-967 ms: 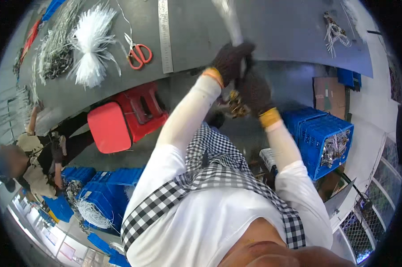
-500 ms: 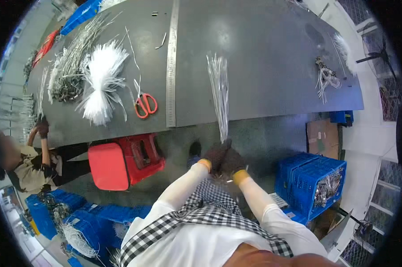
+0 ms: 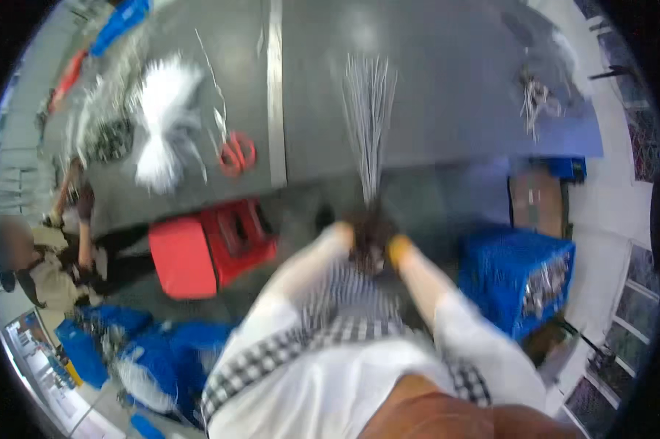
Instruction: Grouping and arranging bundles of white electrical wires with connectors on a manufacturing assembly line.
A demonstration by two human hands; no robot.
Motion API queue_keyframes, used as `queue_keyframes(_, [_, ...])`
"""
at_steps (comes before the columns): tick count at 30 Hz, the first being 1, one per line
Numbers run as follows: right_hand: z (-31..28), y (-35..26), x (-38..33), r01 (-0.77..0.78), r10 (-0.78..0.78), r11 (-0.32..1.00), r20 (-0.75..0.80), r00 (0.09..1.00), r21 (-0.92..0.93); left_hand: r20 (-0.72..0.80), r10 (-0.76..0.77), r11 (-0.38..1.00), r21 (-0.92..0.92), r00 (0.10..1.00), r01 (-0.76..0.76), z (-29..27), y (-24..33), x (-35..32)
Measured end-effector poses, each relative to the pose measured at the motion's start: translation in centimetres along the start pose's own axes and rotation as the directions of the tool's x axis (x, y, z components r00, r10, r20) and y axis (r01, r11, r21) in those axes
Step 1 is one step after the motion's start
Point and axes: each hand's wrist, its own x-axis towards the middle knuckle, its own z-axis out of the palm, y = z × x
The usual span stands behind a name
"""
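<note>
A bundle of thin grey wires reaches away from me, its far ends fanned out over the dark table. At its near end my left hand and my right hand, both in dark gloves, are closed round it side by side, just off the table's edge. Short ends of the bundle stick out below the gloves. Motion blur smears the fingers. Red-handled scissors lie to the left, beyond a long metal ruler.
White strands tied in a bunch and grey wires lie on the table's left. A red stool stands below, near a co-worker. Blue crates stand right, others lower left. A small wire coil lies far right.
The view has shifted and blurred. Both hands sit higher in the picture with the wire bundle, whose far ends are spread wider than before.
</note>
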Motion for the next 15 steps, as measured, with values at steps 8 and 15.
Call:
queue_keyframes(8, [-14.5,-6.4,-9.2,0.136,-0.302,0.811,0.208,0.93,0.569,0.587,0.379,-0.003,0.774,0.715,-0.634,-2.8,9.4,-6.5])
queue_keyframes(15, [1.7,0.4,-4.8,-0.06,-0.121,0.035,0.064,0.991,0.998,0.3,0.315,0.459,0.782,0.901,-0.421,-0.4,-0.2,-4.2])
